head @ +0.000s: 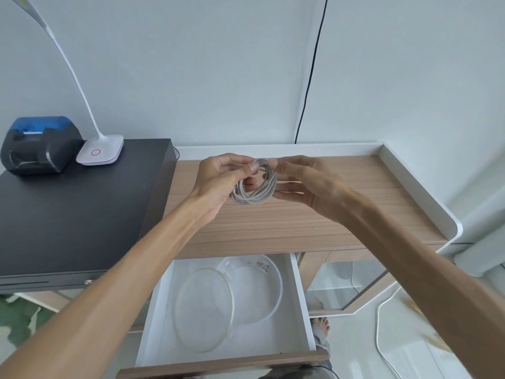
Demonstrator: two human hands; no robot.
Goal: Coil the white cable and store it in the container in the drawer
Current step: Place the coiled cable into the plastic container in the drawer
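Note:
The white cable (255, 191) is wound into a small round coil, held up above the wooden desk top (314, 214). My left hand (218, 181) pinches the coil's top left side between thumb and fingers. My right hand (306, 181) touches the coil's right side with its fingers spread. Below, the white drawer (299, 296) is pulled out. Inside it sits a clear round container (273, 302), with its clear lid (203, 310) lying tilted against its left side.
A black cabinet (68, 214) stands to the left, carrying a white desk lamp (99, 151) and a black and blue device (38, 146). The desk has a raised white rim (426, 192). A black wire (311, 69) hangs down the wall. A white cord (379, 332) lies on the floor.

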